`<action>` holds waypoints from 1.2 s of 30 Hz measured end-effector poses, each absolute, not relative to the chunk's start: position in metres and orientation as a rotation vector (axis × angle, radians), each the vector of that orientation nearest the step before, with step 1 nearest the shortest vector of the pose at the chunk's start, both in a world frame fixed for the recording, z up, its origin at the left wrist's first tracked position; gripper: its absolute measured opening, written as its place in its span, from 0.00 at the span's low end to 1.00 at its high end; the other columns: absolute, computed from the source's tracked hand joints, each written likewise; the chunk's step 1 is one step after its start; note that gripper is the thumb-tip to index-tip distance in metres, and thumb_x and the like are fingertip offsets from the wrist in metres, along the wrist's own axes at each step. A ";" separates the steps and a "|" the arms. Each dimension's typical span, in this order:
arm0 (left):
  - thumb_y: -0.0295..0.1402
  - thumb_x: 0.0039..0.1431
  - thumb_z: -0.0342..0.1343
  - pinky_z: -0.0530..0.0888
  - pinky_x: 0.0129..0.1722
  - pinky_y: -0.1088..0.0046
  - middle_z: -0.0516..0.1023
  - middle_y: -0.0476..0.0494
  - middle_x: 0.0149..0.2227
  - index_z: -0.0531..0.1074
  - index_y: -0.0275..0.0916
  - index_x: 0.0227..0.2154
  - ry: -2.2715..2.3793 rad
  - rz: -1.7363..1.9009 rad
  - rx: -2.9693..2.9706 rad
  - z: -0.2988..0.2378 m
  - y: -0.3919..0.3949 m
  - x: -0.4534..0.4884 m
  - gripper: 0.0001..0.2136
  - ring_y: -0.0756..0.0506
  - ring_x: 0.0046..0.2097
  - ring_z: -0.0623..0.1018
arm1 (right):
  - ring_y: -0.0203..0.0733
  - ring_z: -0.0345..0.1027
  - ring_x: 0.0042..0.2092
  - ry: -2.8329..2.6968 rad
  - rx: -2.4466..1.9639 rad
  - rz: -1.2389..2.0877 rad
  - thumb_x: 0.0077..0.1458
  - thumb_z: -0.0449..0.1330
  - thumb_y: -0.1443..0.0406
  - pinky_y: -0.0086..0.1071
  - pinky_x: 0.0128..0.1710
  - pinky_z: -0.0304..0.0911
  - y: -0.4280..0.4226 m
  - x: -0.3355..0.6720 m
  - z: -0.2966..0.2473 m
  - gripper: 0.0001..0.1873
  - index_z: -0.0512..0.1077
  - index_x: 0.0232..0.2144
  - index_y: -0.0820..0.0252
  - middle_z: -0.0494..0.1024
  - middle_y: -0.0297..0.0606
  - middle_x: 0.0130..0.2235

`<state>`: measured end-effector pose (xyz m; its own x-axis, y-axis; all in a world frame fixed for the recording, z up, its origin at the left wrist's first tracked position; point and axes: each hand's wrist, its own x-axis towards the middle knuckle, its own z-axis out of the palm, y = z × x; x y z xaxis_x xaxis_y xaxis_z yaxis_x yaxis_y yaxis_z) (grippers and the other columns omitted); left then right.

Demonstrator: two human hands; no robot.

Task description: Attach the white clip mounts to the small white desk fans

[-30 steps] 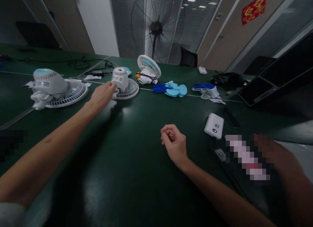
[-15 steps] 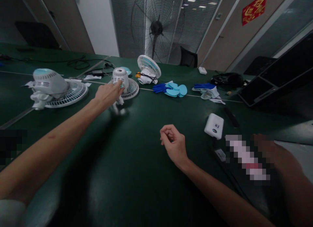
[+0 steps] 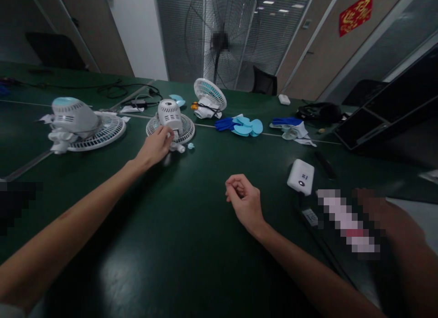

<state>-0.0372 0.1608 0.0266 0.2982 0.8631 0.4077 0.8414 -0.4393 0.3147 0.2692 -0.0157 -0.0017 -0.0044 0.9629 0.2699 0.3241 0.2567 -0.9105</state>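
My left hand (image 3: 155, 147) reaches out across the dark green table (image 3: 191, 236) and closes on the lower edge of a small white desk fan (image 3: 170, 119) that lies grille-down. A small white part (image 3: 178, 147) and a tiny blue cap (image 3: 190, 146) lie just right of my fingers. My right hand (image 3: 243, 200) rests on the table in a loose fist with nothing visible in it.
A larger white fan (image 3: 77, 124) lies face-down at left, a third fan (image 3: 208, 96) stands behind. Blue gloves and discs (image 3: 241, 125), a white device (image 3: 300, 176) and a black monitor (image 3: 383, 117) sit to the right. Another person's arm (image 3: 393, 217) enters at right.
My left hand has drawn the small fan nearer to me and slid down to its base. The small white part and blue cap now lie on the table. My right hand stayed put.
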 end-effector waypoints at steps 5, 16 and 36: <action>0.37 0.73 0.46 0.76 0.46 0.59 0.73 0.38 0.48 0.69 0.39 0.46 1.419 0.853 2.499 0.028 0.119 -0.033 0.10 0.40 0.45 0.77 | 0.39 0.75 0.35 -1.595 -1.326 0.680 0.66 0.58 0.63 0.31 0.29 0.70 -0.015 0.267 0.001 0.06 0.72 0.44 0.55 0.78 0.36 0.37; 0.32 0.72 0.49 0.78 0.49 0.57 0.74 0.36 0.52 0.67 0.40 0.53 0.937 0.733 2.660 0.030 0.026 0.006 0.10 0.39 0.51 0.77 | 0.55 0.66 0.57 -1.879 -1.363 0.306 0.57 0.59 0.73 0.56 0.59 0.66 -0.009 0.263 -0.004 0.26 0.69 0.57 0.54 0.72 0.46 0.55; 0.15 0.59 0.51 0.71 0.33 0.63 0.75 0.44 0.37 0.58 0.40 0.23 1.058 1.387 2.425 0.008 -0.011 0.023 0.16 0.44 0.39 0.72 | 0.53 0.67 0.59 -2.368 -0.723 0.173 0.64 0.53 0.70 0.47 0.61 0.68 -0.077 0.212 0.018 0.26 0.67 0.63 0.68 0.76 0.50 0.58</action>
